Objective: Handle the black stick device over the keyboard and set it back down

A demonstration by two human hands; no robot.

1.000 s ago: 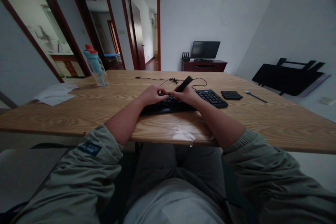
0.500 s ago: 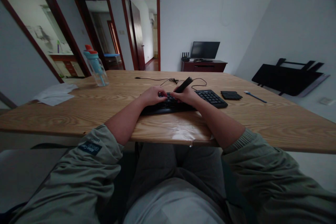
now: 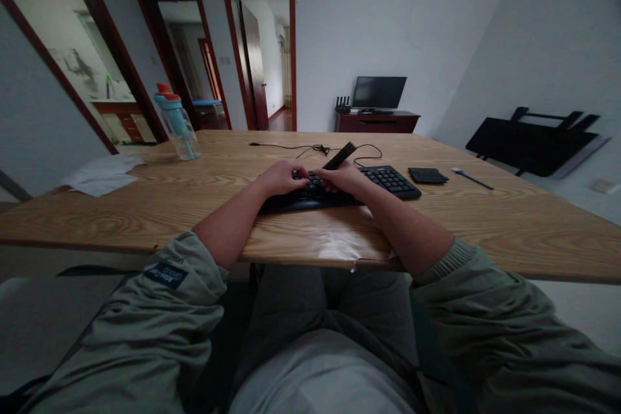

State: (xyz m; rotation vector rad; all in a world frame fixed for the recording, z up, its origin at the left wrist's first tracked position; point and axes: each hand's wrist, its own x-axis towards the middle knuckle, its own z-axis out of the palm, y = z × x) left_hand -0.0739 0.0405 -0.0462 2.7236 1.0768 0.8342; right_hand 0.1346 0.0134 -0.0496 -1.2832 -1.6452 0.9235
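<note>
A black keyboard lies near the table's front edge, its middle and left keys partly covered by my hands. My left hand rests on its left part, fingers curled down against the keys; the fingertips are partly hidden. My right hand is closed around a thick black stick-shaped tool over the middle keys. The tool slants up and to the right. Its lower end is hidden by the fingers, so its kind cannot be told. Both hands are close together, thumbs almost meeting.
The keyboard's black cable loops behind it on the wooden table. To the right lie a flat black ridged object and a blue brush with white bristles. Left stand a water bottle and white paper.
The black tool and the fingers of my right hand have shifted very slightly. My left hand stays in place on the keyboard.
</note>
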